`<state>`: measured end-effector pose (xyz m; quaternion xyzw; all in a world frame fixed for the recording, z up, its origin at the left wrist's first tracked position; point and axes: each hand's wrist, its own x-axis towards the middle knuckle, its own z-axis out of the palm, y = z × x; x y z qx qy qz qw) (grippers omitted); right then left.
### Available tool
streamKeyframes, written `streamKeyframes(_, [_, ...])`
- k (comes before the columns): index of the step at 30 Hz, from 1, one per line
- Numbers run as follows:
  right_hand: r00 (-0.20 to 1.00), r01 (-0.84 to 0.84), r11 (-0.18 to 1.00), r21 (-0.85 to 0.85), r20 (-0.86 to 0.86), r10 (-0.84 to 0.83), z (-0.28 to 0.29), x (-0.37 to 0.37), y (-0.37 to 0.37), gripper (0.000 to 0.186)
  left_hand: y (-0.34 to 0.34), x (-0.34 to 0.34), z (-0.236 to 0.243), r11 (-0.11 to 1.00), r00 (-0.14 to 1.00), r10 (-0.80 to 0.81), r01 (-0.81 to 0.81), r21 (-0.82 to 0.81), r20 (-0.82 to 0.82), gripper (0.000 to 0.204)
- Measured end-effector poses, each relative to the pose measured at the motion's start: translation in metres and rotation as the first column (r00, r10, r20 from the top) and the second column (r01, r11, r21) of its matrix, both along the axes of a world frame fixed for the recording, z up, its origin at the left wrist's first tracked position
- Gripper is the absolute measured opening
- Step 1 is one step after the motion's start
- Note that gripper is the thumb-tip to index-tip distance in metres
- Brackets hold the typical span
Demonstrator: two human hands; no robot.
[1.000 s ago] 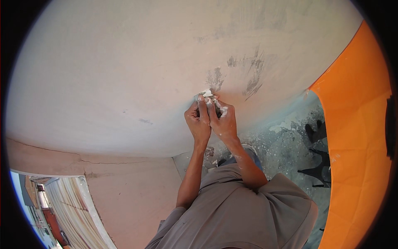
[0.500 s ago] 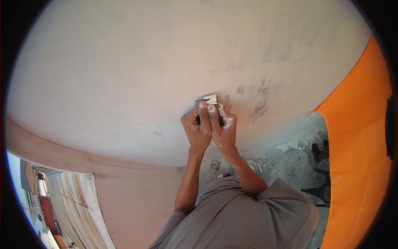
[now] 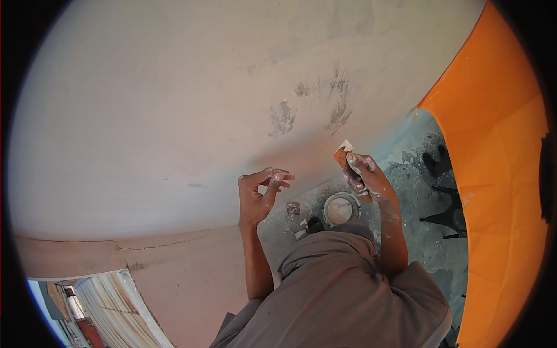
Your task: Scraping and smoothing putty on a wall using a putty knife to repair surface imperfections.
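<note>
Overhead, pale plastered wall (image 3: 174, 116) fills most of the view, with dark scuff marks (image 3: 316, 104) near its right side. Right hand (image 3: 362, 174) grips a small orange scraper (image 3: 343, 156) tipped with white filler, held just off the wall below the marks. Left hand (image 3: 261, 194) empty, fingers loosely curled, well apart from the right. Round tub of white filler (image 3: 339, 210) sits on the spattered floor (image 3: 418, 174) below, between the hands. Orange wall (image 3: 499, 145) at right.
</note>
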<state>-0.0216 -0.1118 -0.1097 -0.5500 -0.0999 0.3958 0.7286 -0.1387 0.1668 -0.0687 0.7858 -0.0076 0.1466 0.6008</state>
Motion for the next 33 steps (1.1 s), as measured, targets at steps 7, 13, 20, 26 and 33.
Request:
streamKeyframes(7, [0.652,0.712,0.297,-0.636,0.756,0.056,-0.161,-0.021,-0.142,0.029,-0.036,-0.026,-0.028,0.982,0.968,0.038,0.01,0.189,-0.247,0.014])
streamKeyframes(13, [0.751,0.656,0.263,-0.708,0.648,-0.128,-0.284,-0.125,-0.196,0.029,-0.059,-0.009,-0.009,0.686,0.919,0.217,-0.383,0.619,0.329,0.059])
streamKeyframes(20, [0.934,0.328,0.39,-0.86,0.357,0.003,-0.441,-0.261,-0.27,0.033,-0.084,0.049,-0.044,0.386,0.894,0.208,-0.447,0.807,0.396,0.075])
streamKeyframes(26, [0.997,0.076,0.368,-0.927,0.06,-0.054,-0.432,-0.253,-0.315,0.037,-0.088,0.047,-0.011,0.23,0.835,0.251,-0.542,0.808,0.489,0.07])
streamKeyframes(33, [0.975,0.181,0.775,-0.605,0.006,-0.222,-0.36,-0.177,-0.262,0.019,-0.083,0.04,-0.062,0.091,0.997,-0.079,-0.019,0.996,0.027,0.061])
